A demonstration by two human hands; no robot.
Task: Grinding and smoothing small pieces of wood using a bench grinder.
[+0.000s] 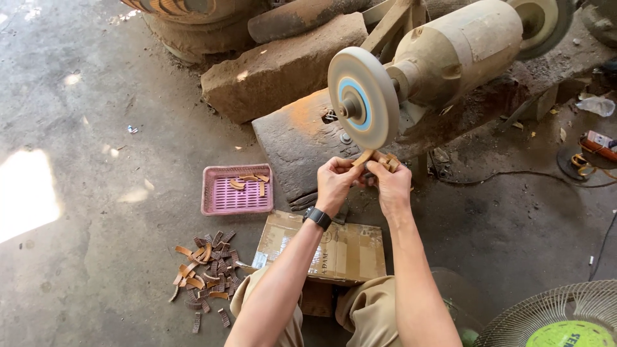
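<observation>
My left hand (335, 181) and my right hand (389, 182) are raised together just below the round grinding wheel (364, 96) of a dusty bench grinder (459, 48). Both hands pinch a small curved tan piece (364, 157) close to the wheel's lower rim. My right hand also holds a few more tan pieces (389, 162). A black watch (317, 217) is on my left wrist.
A pink slotted basket (237, 189) with a few tan pieces lies on the concrete floor at left. A heap of several tan and brown pieces (205, 270) sits below it. A cardboard box (324, 250) is under my arms. A fan grille (559, 318) is at the lower right. Stone blocks (283, 67) support the grinder.
</observation>
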